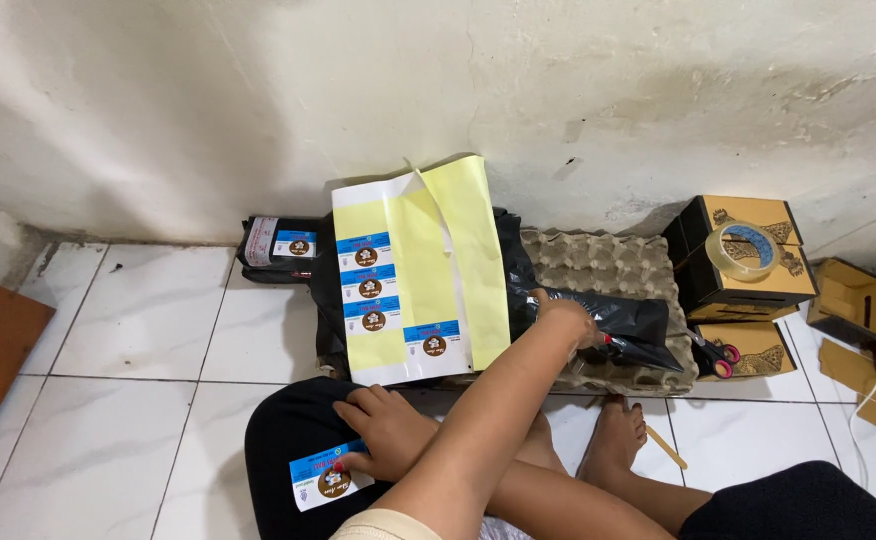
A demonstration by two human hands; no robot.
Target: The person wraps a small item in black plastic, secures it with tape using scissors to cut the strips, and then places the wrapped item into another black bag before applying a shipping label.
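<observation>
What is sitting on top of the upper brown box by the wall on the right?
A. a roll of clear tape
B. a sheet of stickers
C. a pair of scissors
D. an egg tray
A: a roll of clear tape lies flat on the lid of the upper brown box, while the scissors lie lower down, beside the egg tray.

I see my left hand [390, 432] low in the view, palm down, its fingers bent and spread on my left thigh, fingertips pressed flat. My right arm crosses over it, running from the bottom edge up and to the right, elbow nearly straight. My right hand [566, 318] is at the end of that reach, knuckles up, fingers curled closed. My bare feet lie just below it on the floor, and both knees are bent outward.
</observation>
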